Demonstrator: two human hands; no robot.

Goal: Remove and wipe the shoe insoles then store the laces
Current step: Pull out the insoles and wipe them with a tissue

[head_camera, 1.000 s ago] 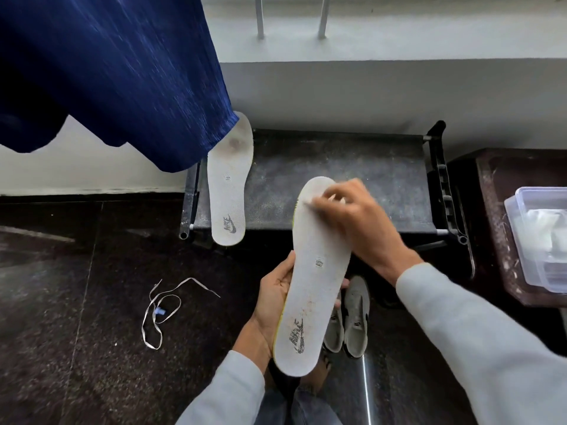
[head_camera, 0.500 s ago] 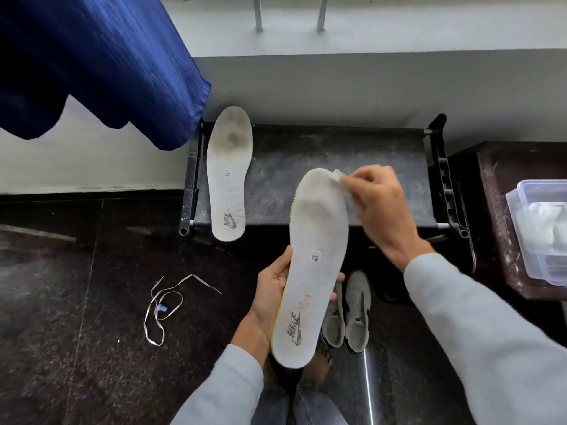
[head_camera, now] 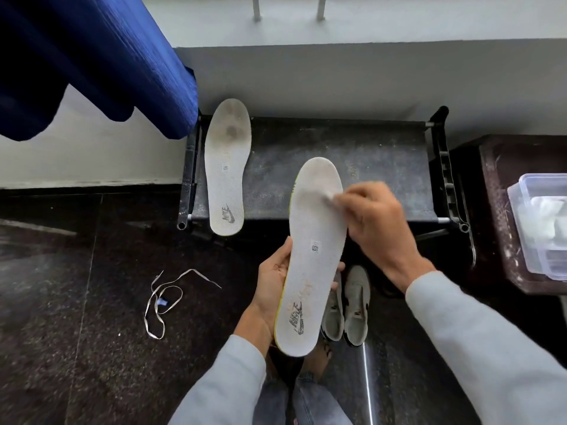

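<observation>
Nearest the camera, the person's left hand (head_camera: 274, 283) grips a white insole (head_camera: 313, 256) along its left edge near the heel, thumb on the printed top face and fingertips curling round the far edge, holding it up with the toe end pointing away. The right hand (head_camera: 376, 223) is closed on a small white wipe (head_camera: 329, 200), pinching it against the upper right part of that insole's top face; the wipe is blurred and mostly hidden by the fingers. Just below and to the right of the held insole, a pair of grey shoes (head_camera: 349, 308) stands side by side on the dark floor (head_camera: 76, 332), partly hidden behind the insole. To the left, well apart from the shoes, a loose lace (head_camera: 159, 299) lies in a tangle on the floor. Farther off, a second insole (head_camera: 227, 167) lies flat, toe away, on the left end of a low dark surface (head_camera: 352, 154) set against the wall. At the right edge, a clear plastic box (head_camera: 540, 222) rests on a brown stand (head_camera: 503, 228). A blue cloth (head_camera: 101, 56) hangs at the upper left.
</observation>
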